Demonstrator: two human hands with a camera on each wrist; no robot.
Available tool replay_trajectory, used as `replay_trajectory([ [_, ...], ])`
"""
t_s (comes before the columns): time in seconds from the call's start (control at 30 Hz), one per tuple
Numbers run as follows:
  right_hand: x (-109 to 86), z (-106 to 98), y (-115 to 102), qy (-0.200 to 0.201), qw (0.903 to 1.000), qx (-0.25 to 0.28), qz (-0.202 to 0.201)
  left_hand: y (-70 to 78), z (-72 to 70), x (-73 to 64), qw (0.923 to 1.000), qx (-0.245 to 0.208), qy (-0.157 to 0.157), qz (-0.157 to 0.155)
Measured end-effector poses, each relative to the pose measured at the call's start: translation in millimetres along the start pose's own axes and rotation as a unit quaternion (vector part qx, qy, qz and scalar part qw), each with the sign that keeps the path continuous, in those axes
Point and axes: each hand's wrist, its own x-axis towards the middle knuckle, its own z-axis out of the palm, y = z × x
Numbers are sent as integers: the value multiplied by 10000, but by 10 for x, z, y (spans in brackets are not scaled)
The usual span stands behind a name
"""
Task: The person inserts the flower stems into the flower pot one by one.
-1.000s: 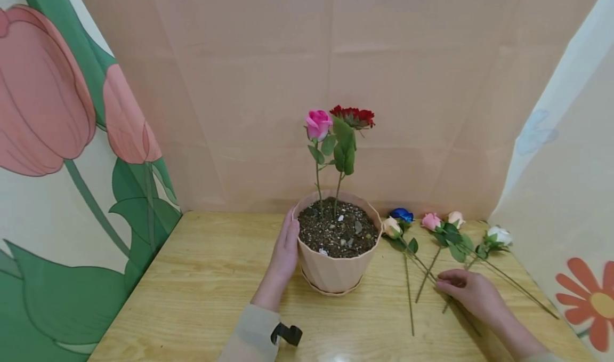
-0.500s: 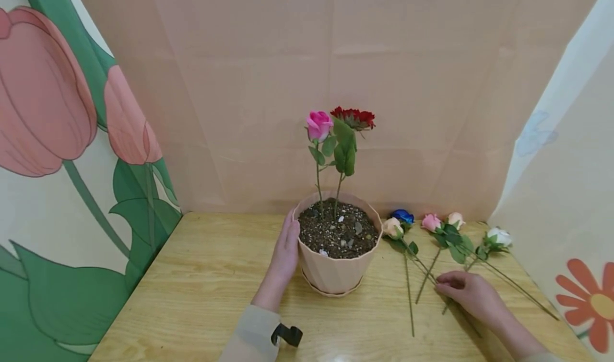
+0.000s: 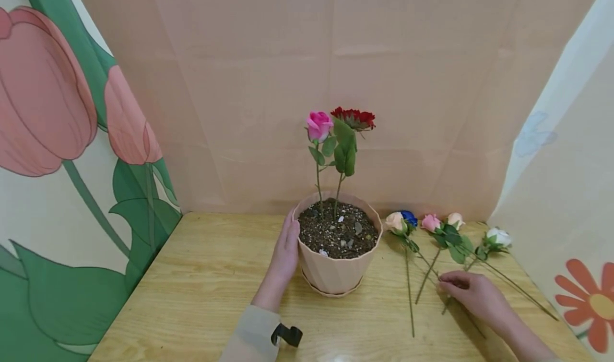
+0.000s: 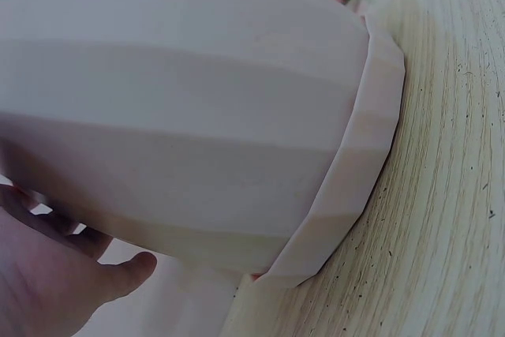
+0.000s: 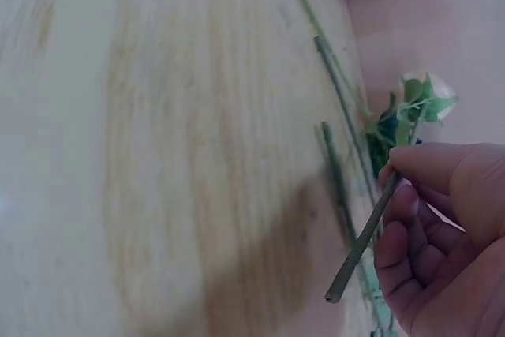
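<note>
My right hand (image 3: 478,296) pinches the stem of a peach artificial rose (image 3: 395,222) between thumb and fingertips. In the right wrist view, the cut stem end (image 5: 344,278) sticks out past the fingers and the leafy bloom (image 5: 430,99) lies beyond the thumb. My left hand (image 3: 285,250) rests with straight fingers against the left side of the pale pink flowerpot (image 3: 336,272). Dark soil (image 3: 331,239) fills the pot. A bright pink rose (image 3: 318,126) and a dark red flower (image 3: 355,118) stand upright in it.
A blue rose (image 3: 409,218) lies partly behind the peach one. To its right on the wooden table (image 3: 206,287) are a pink rose (image 3: 430,222), another pale rose (image 3: 454,220) and a white rose (image 3: 499,237), their stems crossing. A saucer (image 3: 332,294) sits under the pot. Pink backdrop behind.
The peach rose's bloom has shifted slightly right, now overlapping the blue rose, as my right hand moved slightly right. My left hand and the pot have stayed in place.
</note>
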Motion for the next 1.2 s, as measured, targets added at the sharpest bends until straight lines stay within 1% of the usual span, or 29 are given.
replay_trajectory([
  [0.17,-16,-78,-104,-27,9999,134,22,7,0,-8,10000,82,34,-24],
  [0.27,-22,-124,-180,6,9998,215,-31,9,2,-7,9999,96,45,-10],
  [0.53,-47,-255,-424,184,9983,547,-88,2,-1,-7,9998,136,59,93],
  [0.67,-54,-319,-536,377,9966,718,-135,5,-2,-8,9999,114,61,23],
  [0.77,-52,-362,-618,581,9943,874,-209,1,0,-5,9999,124,63,36],
  [1.0,-50,-460,-850,1123,9880,918,-525,0,-2,0,9997,179,97,139],
  [1.1,-53,-510,-957,1270,9845,1008,-664,7,0,-5,9998,162,81,110],
  [1.2,-52,-550,-1059,1385,9807,1121,-810,14,5,-8,9998,159,74,15],
])
